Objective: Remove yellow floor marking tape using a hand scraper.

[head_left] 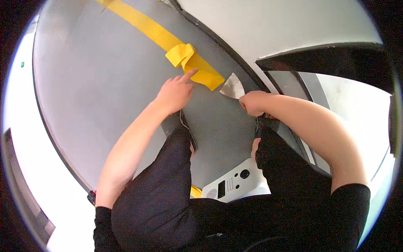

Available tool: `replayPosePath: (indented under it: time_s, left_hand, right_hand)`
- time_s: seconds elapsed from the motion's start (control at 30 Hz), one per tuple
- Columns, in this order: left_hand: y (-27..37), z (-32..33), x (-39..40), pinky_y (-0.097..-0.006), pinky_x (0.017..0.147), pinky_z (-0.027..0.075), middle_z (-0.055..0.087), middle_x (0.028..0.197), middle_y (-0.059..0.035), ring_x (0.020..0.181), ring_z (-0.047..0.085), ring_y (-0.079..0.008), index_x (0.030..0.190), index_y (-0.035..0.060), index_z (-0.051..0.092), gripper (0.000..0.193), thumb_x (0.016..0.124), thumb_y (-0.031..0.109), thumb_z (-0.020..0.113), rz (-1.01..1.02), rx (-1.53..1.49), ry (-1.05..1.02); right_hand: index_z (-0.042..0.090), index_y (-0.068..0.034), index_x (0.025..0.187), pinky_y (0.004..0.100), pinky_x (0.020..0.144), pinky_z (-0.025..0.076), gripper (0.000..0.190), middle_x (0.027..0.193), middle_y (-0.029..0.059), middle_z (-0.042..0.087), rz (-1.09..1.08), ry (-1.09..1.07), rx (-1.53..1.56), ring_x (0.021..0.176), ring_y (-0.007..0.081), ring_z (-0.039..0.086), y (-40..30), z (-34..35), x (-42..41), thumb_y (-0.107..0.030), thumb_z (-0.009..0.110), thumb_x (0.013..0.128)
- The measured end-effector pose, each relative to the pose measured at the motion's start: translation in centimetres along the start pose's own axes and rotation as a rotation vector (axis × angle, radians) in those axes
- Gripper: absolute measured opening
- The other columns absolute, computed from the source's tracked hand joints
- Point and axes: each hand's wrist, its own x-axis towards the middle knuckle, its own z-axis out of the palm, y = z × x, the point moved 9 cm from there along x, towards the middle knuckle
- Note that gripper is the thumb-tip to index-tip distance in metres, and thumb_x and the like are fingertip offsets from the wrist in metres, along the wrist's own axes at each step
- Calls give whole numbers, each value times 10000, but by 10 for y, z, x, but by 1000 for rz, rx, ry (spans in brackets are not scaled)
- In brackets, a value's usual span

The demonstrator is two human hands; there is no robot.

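Observation:
A strip of yellow floor-marking tape [150,29] runs diagonally over the grey floor. Its near stretch is lifted and folded into a loose curl [180,54], with a flat end [210,75] lying just beyond my hands. Over this end my left hand [177,93] points its index finger, the other fingers partly curled; whether the fingertip touches the tape is unclear. My right hand [253,102] grips a scraper, whose metal blade [233,87] fans out flat near the floor, its edge beside the tape's end. The scraper's handle is hidden in my fist.
A white wall [283,25] with a dark skirting strip [217,36] borders the floor on the right. Between my legs lies a white device [233,181] with round dark openings and a black window. Beside it shows a bit of yellow material [195,191].

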Motion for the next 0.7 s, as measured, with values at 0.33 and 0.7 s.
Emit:
replayPosePath:
  time_s: [0.33,0.7]
  left_hand:
    - [-42,61,-2,-391,880,466,390,1572,-60,1120,591,-213,1321,63,610,572,783,198,750,-110,541,-372]
    - [-66,39,-63,-396,879,458,449,1517,-81,1046,639,-266,1450,38,486,882,731,433,812,-470,466,-357]
  right_hand:
    - [626,-94,1026,471,783,515,288,1016,152,687,6,-1,33,996,364,661,0,8,2,-6,602,752]
    - [624,-93,1036,467,785,517,288,1016,144,691,22,-69,-49,1013,352,663,2,10,0,-18,601,758]
